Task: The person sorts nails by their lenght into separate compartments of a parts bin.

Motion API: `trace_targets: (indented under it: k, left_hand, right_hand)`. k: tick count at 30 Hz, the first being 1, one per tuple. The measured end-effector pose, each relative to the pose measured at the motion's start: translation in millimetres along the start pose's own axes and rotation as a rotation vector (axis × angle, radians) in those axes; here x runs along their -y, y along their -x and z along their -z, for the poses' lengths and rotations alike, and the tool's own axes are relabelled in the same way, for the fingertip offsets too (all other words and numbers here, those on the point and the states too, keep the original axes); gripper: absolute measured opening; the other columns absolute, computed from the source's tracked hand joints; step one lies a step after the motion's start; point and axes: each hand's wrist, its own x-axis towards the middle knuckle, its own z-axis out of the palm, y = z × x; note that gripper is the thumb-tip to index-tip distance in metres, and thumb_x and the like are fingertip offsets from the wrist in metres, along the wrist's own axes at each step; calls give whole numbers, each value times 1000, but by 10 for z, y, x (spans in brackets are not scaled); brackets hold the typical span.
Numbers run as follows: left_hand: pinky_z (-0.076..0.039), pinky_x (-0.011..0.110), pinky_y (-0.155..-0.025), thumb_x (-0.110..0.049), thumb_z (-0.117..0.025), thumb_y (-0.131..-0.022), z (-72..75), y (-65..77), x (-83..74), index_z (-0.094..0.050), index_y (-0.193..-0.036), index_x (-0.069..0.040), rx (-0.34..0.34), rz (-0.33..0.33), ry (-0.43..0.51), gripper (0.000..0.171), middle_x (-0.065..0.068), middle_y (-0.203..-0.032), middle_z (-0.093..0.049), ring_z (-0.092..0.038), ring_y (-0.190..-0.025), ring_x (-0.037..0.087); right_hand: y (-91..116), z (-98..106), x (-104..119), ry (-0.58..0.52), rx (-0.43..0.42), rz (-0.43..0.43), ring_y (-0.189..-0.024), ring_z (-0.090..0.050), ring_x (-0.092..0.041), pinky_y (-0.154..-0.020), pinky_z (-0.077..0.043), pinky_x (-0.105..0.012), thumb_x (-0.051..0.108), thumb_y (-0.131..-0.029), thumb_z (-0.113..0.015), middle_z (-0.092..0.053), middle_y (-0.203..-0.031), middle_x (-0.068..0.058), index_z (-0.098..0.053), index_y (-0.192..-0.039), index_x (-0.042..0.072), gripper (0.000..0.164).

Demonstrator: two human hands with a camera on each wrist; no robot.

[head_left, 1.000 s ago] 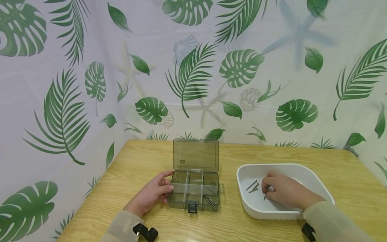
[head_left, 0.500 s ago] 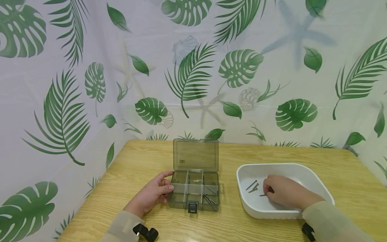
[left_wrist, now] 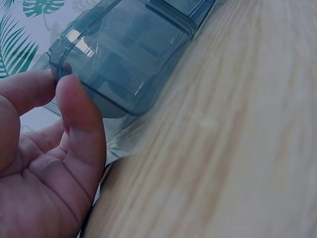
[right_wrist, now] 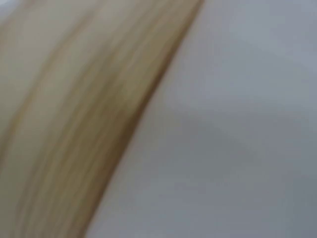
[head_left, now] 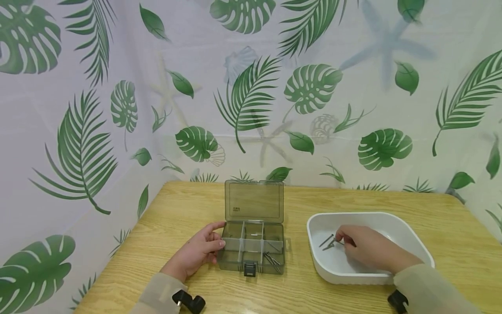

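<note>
A smoky see-through compartment box (head_left: 251, 257) stands on the table with its lid (head_left: 254, 201) raised. My left hand (head_left: 200, 248) holds the box's left side between thumb and index finger; in the left wrist view the left hand (left_wrist: 54, 148) has both at the box corner (left_wrist: 114, 64). Several screws (head_left: 272, 260) lie in the front right compartment, and small thin pieces (head_left: 255, 235) in the back middle one. Inside the white tray, my right hand (head_left: 368, 248) pinches a screw (head_left: 339, 242) in its fingertips. Loose screws (head_left: 328, 245) lie just left of those fingertips.
The white tray (head_left: 376, 279) stands right of the box on a wooden table (head_left: 188, 196). Leaf-patterned cloth (head_left: 251, 109) hangs behind and at the sides. In the right wrist view only the blurred tray wall (right_wrist: 223, 148) and wood (right_wrist: 74, 99) show.
My right hand has turned the screw in its fingers and shifted slightly left and up in the tray, close to the loose screws. My left hand and the box have stayed put.
</note>
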Motion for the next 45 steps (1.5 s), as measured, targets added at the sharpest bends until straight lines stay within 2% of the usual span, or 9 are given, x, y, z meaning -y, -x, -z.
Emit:
trace_targets:
  k: [5, 13, 22, 28, 32, 39, 45]
  left_hand:
    - [-50, 28, -59, -11, -58, -104, 17, -5, 18, -27, -159, -11, -5, -1, 0, 63, 7, -100, -48, -43, -71, 16]
    - [-50, 28, -59, -14, -60, -104, 16, -11, 35, -27, -159, -11, -1, -6, -9, 64, 7, -101, -48, -44, -73, 17]
    - [-50, 27, -58, -13, -61, -103, 9, -7, 44, -27, -159, -10, -2, -20, -1, 65, 8, -102, -48, -45, -71, 15]
    - [-50, 26, -58, -13, -60, -103, 9, -6, 54, -27, -159, -10, -1, -26, -7, 65, 8, -102, -48, -45, -71, 15]
    - [-50, 27, -59, -11, -59, -104, -3, -5, 62, -27, -159, -9, -1, -29, -9, 64, 8, -102, -48, -44, -71, 16]
    - [-50, 27, -59, -12, -60, -103, 1, -14, 81, -26, -159, -9, -1, -28, 0, 65, 7, -102, -48, -44, -70, 15]
    - [-50, 27, -59, -13, -61, -102, -4, -1, 71, -26, -159, -9, 1, -34, -7, 67, 8, -102, -49, -44, -70, 16]
  right_hand:
    - [-14, 39, 166, -58, -53, 65, -75, -50, -7, -67, -43, -28, 2, -92, -61, -56, -81, 10, -71, -107, 16, 23]
    - [-70, 81, 476, -124, -159, 135, -73, -53, -5, -67, -47, -27, 4, -97, -58, -63, -85, 8, -71, -106, 19, 22]
    - [-127, 79, 762, -189, -129, 119, -62, -53, -7, -58, -47, -28, 9, -101, -56, -58, -76, 9, -69, -112, 18, 19]
    - [-187, 49, 936, -178, -139, 135, -67, -50, -8, -61, -44, -29, 11, -101, -57, -60, -83, 10, -70, -113, 20, 20]
    - [-243, -4, 1024, -176, -129, 148, -67, -48, -8, -62, -43, -30, 10, -100, -57, -58, -81, 11, -70, -113, 20, 21]
    - [-358, -90, 1140, -148, -131, 175, -66, -46, -8, -61, -42, -29, 9, -99, -59, -57, -80, 12, -72, -113, 15, 20]
    - [-439, -153, 1265, -178, -102, 156, -64, -45, -9, -58, -41, -28, 5, -97, -58, -61, -84, 8, -72, -112, 12, 22]
